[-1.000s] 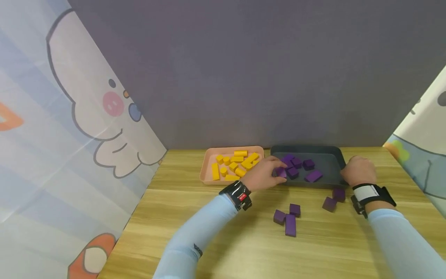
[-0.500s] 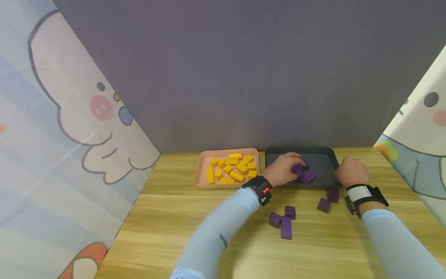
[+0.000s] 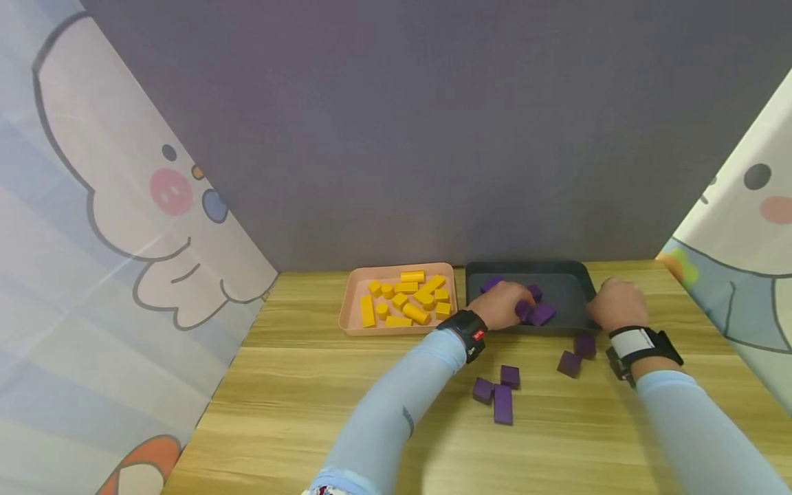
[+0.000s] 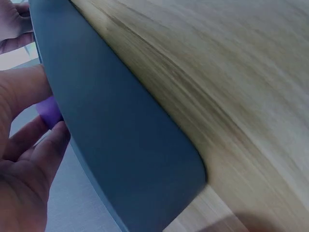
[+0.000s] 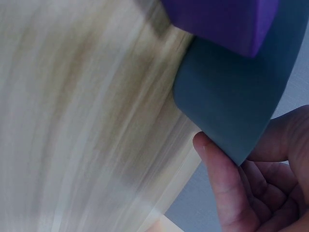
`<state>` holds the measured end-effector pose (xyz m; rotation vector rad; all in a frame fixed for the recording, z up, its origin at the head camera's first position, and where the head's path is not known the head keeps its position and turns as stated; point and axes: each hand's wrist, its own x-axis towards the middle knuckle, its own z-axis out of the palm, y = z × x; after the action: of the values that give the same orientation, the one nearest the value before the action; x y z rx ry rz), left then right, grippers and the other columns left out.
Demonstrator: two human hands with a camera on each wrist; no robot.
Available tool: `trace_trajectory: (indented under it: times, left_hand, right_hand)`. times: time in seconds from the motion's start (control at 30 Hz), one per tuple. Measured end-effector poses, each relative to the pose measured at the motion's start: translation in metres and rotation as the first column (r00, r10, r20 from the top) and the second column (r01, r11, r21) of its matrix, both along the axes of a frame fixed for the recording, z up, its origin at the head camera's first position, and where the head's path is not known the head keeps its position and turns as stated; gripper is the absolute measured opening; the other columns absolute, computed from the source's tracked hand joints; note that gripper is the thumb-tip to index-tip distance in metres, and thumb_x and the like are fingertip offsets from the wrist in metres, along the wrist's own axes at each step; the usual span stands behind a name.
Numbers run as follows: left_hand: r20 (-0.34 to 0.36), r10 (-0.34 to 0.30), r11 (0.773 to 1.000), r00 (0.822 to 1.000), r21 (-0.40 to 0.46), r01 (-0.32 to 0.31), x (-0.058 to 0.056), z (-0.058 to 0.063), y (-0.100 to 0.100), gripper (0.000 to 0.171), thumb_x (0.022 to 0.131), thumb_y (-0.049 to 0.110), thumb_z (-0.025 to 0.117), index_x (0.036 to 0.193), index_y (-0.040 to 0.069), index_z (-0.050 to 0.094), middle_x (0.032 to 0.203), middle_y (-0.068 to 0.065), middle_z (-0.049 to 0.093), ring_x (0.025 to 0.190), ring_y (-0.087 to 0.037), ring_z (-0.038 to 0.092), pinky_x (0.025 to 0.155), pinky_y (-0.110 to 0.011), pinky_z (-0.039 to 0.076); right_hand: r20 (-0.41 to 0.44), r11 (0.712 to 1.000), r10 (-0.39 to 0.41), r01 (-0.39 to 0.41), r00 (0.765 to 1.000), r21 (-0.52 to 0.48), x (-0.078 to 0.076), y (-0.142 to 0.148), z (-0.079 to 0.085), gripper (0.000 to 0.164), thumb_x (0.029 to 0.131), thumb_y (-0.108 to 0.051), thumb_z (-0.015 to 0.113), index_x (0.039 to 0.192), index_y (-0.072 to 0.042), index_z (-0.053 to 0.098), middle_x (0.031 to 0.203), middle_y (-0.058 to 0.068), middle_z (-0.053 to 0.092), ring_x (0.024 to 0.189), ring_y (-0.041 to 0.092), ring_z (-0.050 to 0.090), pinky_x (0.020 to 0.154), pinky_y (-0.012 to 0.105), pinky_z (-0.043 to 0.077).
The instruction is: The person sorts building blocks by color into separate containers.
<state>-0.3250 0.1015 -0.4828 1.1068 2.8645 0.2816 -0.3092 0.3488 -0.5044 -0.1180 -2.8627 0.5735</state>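
My left hand (image 3: 502, 304) reaches over the front rim of the dark grey tray (image 3: 572, 283) and pinches a purple block (image 4: 49, 112) between thumb and fingers. Just right of those fingertips lies a purple rectangular block (image 3: 542, 315). Behind are another purple block (image 3: 535, 292) and, partly covered by the hand, a purple piece (image 3: 491, 283). At the tray's right end, my right hand (image 3: 619, 304) grips the corner, thumb and fingers on either side of the wall in the right wrist view.
Two purple cubes (image 3: 569, 364) sit in front of the tray's right end. Nearer, two more cubes (image 3: 482, 390) and a long purple block (image 3: 503, 404) form a group on the wooden table (image 3: 297, 399). A peach tray (image 3: 344, 309) of yellow blocks stands left; a grey panel (image 3: 396, 137) rises behind.
My left hand has shifted rightward inside the dark tray, from the left end toward the rectangular block. My right hand keeps its grip on the corner. The head view has turned slightly right.
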Motion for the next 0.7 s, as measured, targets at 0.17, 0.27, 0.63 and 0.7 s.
trace_trajectory:
  times: [0.17,0.27,0.63,0.7]
  left_hand:
    - [-0.022,0.002,1.0,1.0,-0.012,-0.003,-0.004,-0.004,-0.002,0.041,0.088,0.007,0.077,0.127,0.022,0.075,0.132,0.008,0.073,0.126,-0.008,0.065,0.108,-0.017,0.048]
    - [-0.034,0.013,1.0,0.999,-0.014,-0.013,-0.004,-0.005,-0.004,0.04,0.088,0.008,0.078,0.126,0.021,0.075,0.13,0.007,0.074,0.124,-0.009,0.067,0.107,-0.017,0.049]
    - [-0.015,0.051,0.998,0.999,0.027,-0.05,0.0,-0.001,-0.009,0.039,0.092,0.013,0.077,0.13,0.02,0.074,0.131,0.006,0.073,0.121,-0.008,0.066,0.104,-0.017,0.05]
    - [-0.02,0.056,0.996,0.998,0.068,-0.055,0.001,0.003,-0.013,0.037,0.094,0.014,0.075,0.13,0.019,0.074,0.131,0.005,0.073,0.12,-0.008,0.066,0.102,-0.017,0.05]
  right_hand:
    - [0.01,1.0,0.003,-0.003,1.0,0.0,0.0,0.0,0.002,0.024,0.077,-0.011,0.066,0.069,0.012,0.061,0.068,0.031,0.064,0.067,0.054,0.063,0.052,0.055,0.049]
    - [0.016,1.0,0.002,-0.002,1.0,0.002,0.0,-0.001,0.003,0.024,0.077,-0.01,0.067,0.067,0.011,0.062,0.066,0.029,0.064,0.066,0.052,0.063,0.052,0.054,0.049]
    - [0.02,1.0,0.01,-0.01,1.0,0.001,-0.001,-0.001,0.002,0.024,0.076,-0.01,0.068,0.068,0.012,0.061,0.066,0.029,0.063,0.065,0.05,0.063,0.051,0.053,0.049]
    - [0.018,1.0,0.009,-0.009,1.0,-0.001,-0.001,0.0,0.002,0.024,0.077,-0.01,0.068,0.068,0.011,0.061,0.065,0.028,0.063,0.065,0.049,0.063,0.051,0.053,0.049]
